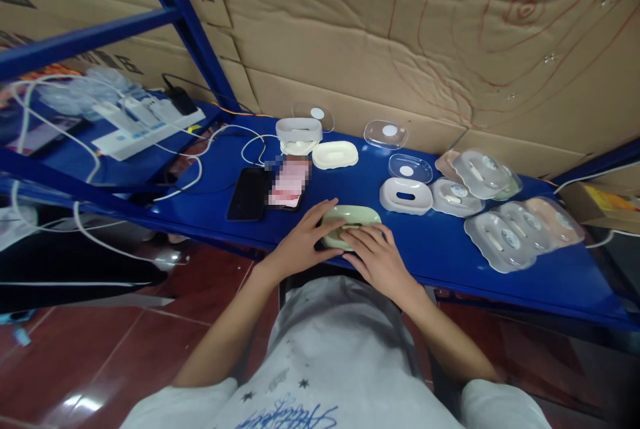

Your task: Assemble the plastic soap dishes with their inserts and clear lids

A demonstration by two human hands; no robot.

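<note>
A pale green oval dish [356,214] lies at the front edge of the blue table, right in front of me. My left hand [305,242] grips its left end, thumb at the near side and fingers at the far side. My right hand [375,252] rests over its right part, with fingertips reaching into the middle. Part of the dish is hidden under my fingers. Beyond it to the right sits a white oval dish [406,197] with a slot in its base.
A black phone [247,194] and a lit phone [290,182] lie left of the dish. Cream dishes [335,155] and clear lids [386,134] stand at the back. Packed dishes [500,240] cover the right side. A power strip [150,135] with white cables is at left.
</note>
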